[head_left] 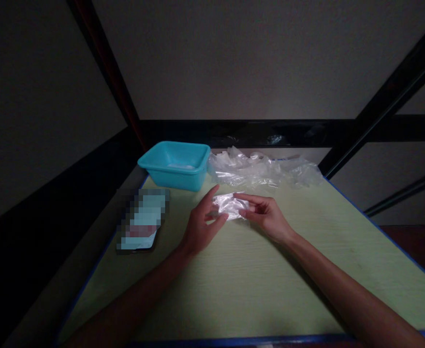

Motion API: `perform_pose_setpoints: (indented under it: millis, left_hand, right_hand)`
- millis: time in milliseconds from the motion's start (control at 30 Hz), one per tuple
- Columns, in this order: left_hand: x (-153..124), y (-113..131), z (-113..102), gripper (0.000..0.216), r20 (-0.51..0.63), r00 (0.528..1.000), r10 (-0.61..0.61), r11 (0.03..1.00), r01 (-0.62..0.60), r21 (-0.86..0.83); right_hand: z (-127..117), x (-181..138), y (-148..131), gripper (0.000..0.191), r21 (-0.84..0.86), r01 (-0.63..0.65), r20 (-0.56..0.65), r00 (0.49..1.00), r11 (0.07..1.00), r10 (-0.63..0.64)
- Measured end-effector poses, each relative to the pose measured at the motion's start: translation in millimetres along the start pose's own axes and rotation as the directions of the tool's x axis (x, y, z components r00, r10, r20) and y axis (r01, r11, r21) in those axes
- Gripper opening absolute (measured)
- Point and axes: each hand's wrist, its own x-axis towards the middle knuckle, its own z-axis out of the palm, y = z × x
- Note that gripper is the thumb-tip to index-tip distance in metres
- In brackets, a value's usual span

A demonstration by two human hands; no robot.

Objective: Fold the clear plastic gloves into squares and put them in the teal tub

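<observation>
Both my hands hold a small clear plastic bag (pixel 230 205) just above the pale green table (pixel 256 280), near its middle. My left hand (pixel 201 224) pinches the bag's left end between thumb and fingers. My right hand (pixel 265 215) grips the right end with its fingers curled round it. Behind the bag lies a heap of more clear plastic bags (pixel 263 171).
A teal plastic tub (pixel 176 164) stands at the back left of the table. A phone (pixel 143 220) lies flat near the left edge. Black metal bars (pixel 379 101) frame the table's back and right; a blue rim (pixel 234 340) runs along its front.
</observation>
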Motion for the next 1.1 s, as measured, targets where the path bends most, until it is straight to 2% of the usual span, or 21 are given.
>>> perform_pose_setpoints:
  millis: [200,367,667,867,1100]
  left_hand:
    - [2.3,4.9,-2.5,0.028,0.010,0.997,0.070,0.994,-0.071,0.081]
    - [5.5,3.6,-2.3,0.017,-0.009,0.994,0.105,0.984,-0.103,0.144]
    - [4.2,-0.2,-3.7,0.028,0.009,0.998,0.057,0.993,-0.058,0.106]
    - [5.4,-3.1,-6.1,0.037,0.052,0.998,0.035,0.996,-0.040,0.079]
    - [5.1,2.6,-5.8,0.043,0.050,0.998,-0.023,0.999,0.022,0.032]
  right_hand:
    - [0.8,-0.5,2.0,0.040,-0.019,0.010,0.049,0.999,1.000,-0.009]
    - [5.0,-2.8,-4.2,0.037,-0.019,0.025,0.060,0.998,1.000,-0.023]
    - [3.8,-2.9,-1.1,0.041,-0.066,0.015,0.057,0.998,0.998,-0.011]
    - [1.1,-1.7,2.6,0.048,-0.008,-0.029,0.041,0.999,1.000,0.029]
    - [1.6,-0.9,0.0,0.056,0.045,0.000,0.023,1.000,0.999,-0.001]
